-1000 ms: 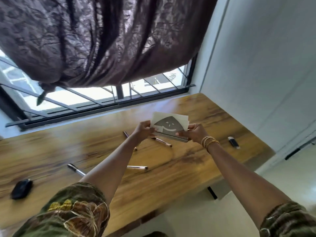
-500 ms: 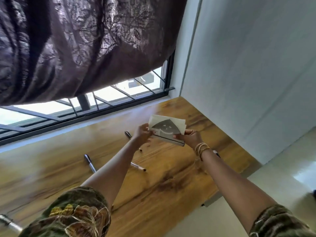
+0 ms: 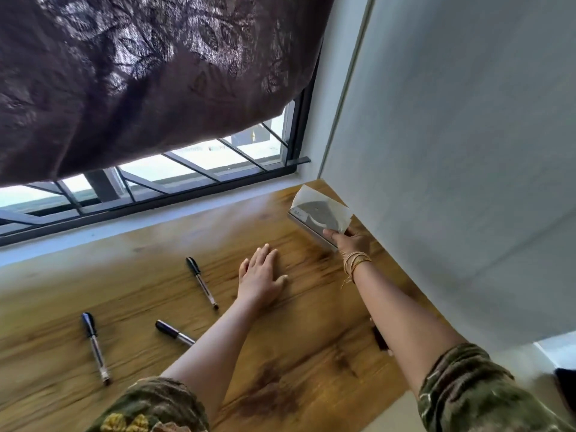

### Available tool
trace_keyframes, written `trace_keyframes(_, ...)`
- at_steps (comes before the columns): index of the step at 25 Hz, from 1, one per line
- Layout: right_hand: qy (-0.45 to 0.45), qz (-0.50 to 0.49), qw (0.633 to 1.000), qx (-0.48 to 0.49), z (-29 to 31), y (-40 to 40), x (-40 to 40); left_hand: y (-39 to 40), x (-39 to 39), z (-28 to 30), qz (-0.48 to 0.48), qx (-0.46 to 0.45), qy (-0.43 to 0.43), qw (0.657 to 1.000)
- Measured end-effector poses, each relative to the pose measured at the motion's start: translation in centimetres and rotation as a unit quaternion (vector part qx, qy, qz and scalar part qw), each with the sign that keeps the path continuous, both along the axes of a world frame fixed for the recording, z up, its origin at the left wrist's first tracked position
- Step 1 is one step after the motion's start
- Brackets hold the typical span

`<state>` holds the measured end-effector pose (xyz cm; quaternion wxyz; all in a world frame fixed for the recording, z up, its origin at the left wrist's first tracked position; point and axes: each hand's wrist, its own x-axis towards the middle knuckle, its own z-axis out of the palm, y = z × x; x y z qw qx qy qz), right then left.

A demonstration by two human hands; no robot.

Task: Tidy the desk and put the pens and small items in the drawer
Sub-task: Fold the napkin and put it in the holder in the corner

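Observation:
My right hand (image 3: 349, 241) grips a stack of white papers (image 3: 318, 213) with a grey shape printed on top, holding it at the far right corner of the wooden desk (image 3: 296, 353), close to the wall. My left hand (image 3: 260, 275) lies flat on the desk with fingers spread and nothing in it. Three pens lie on the desk to the left: one pen (image 3: 202, 282) nearest the left hand, a second pen (image 3: 174, 333) partly hidden by my left forearm, and a third pen (image 3: 95, 347) farther left.
A small dark item (image 3: 379, 338) lies near the desk's right edge, mostly hidden by my right forearm. A barred window (image 3: 187, 169) with a dark curtain (image 3: 149, 79) runs along the back. A white wall (image 3: 452, 151) borders the desk on the right.
My left hand let go of the papers and came down flat onto the desk. My right hand carried the papers to the far right corner by the wall. The view swung right.

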<state>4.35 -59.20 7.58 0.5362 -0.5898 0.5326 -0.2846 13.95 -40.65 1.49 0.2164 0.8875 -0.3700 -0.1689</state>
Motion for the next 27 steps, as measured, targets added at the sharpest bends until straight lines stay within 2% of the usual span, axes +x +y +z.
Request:
trace_keyframes(5,-0.019,-0.022,1.000,0.012,-0.7,-3.9,2.4,-0.3,-1.1,-1.1,0.011,0.046,-0.124,0.991)
trace_keyframes(7,-0.010,-0.029,1.000,-0.003,-0.9,-5.0,3.3,-0.9,-0.9,-1.4,0.015,0.052,-0.149,0.987)
trace_keyframes(13,-0.009,-0.045,0.998,-0.033,-1.2,-7.1,5.0,-1.3,-0.1,-1.8,0.026,0.047,-0.168,0.984)
trace_keyframes(17,0.072,-0.040,0.994,-0.078,-2.1,-8.3,5.2,-1.5,-0.2,-1.5,0.043,0.026,-0.166,0.985)
trace_keyframes(22,0.056,-0.073,0.990,-0.103,-3.1,-8.0,5.1,-1.6,-0.3,-1.4,0.048,0.020,-0.170,0.984)
trace_keyframes(27,0.022,-0.107,0.992,-0.065,-4.1,-6.4,4.8,-1.4,-0.2,-1.4,0.025,0.059,-0.162,0.985)
